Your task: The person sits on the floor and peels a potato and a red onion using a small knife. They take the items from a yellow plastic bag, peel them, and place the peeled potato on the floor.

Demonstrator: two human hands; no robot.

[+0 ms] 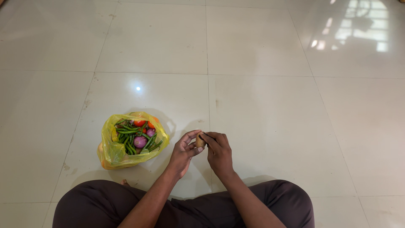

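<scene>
Nearest the camera, crossed legs in dark trousers [126, 207] rested on the tiled floor [261, 105]. Just beyond, the left hand [183, 151] and right hand [218, 153] met, fingertips pinching a small brownish potato [200, 141] between them. Farther left sat an open yellow plastic bag [114, 150] holding green beans [128, 139], tomatoes [139, 123] and purple onions [140, 141].
</scene>
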